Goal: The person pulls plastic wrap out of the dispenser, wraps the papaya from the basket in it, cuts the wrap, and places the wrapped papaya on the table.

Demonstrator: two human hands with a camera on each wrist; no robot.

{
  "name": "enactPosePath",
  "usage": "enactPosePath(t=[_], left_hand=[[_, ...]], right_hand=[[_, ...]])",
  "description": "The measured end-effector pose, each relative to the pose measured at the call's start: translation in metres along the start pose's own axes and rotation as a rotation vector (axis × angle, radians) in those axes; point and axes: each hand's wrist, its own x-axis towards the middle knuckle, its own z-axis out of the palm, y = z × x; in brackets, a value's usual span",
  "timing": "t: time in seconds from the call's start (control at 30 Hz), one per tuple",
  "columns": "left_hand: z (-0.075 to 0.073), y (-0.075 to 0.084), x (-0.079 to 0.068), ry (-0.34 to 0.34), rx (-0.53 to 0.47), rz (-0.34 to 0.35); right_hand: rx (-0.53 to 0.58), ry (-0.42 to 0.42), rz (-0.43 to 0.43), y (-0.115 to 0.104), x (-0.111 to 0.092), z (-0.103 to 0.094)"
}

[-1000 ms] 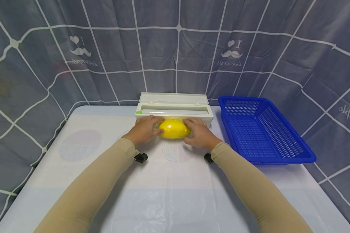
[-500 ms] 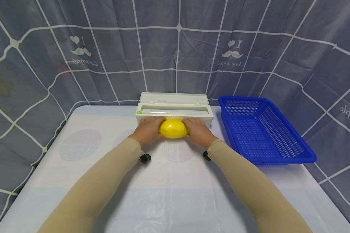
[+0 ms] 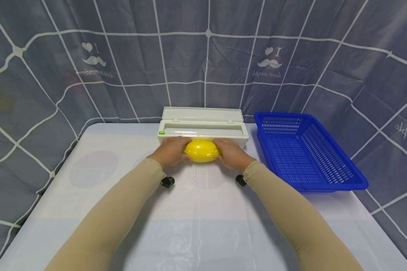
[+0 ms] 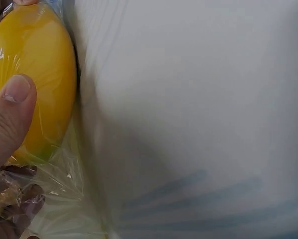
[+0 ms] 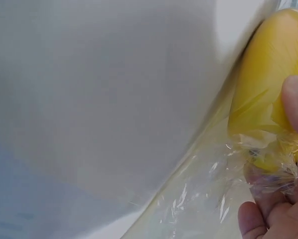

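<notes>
A yellow, mango-shaped fruit [image 3: 202, 151] lies lengthwise at the front of the white cling film dispenser [image 3: 171, 137], wrapped in clear cling film [image 5: 204, 191]. My left hand [image 3: 171, 151] grips its left end, the thumb [image 4: 19, 94] lying across the fruit in the left wrist view. At the opposite end my right hand [image 3: 233, 153] holds it the same way, with the thumb [image 5: 294, 102] on its surface and fingers around the gathered film. The film sheet stretches from the fruit back toward the dispenser. The dispenser's lid [image 3: 202, 113] stands raised, showing the white roll inside.
To the right is a blue plastic basket [image 3: 274, 165] with slotted walls. A white cloth with pale printed shapes covers the table [image 3: 196, 233]. Behind and at both sides hangs a grey curtain [image 3: 183, 56] with white lines. A green slider [image 3: 161, 132] sits on the dispenser's left end.
Both hands have closed in on the ends of the fruit, gathering the film tighter around it. Over the last half second the fruit has rolled or shifted slightly toward me.
</notes>
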Motion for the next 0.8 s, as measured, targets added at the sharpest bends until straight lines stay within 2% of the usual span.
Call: enactPosePath(t=[0.17,0.47,0.8], left_hand=[[0.0001,-0.0001,0.0,0.005,0.018,-0.002],[-0.002,-0.0035,-0.004,-0.007,-0.052,0.003],[-0.0002,-0.0084,-0.0043,0.04,-0.062,0.005]], right_hand=[[0.011,-0.007,0.018,-0.0017,-0.0002,-0.0012],[0.039,-0.008,0.01,-0.0036,-0.0038,-0.005],[0.069,0.045,0.014,-0.003,-0.0046,-0.0035]])
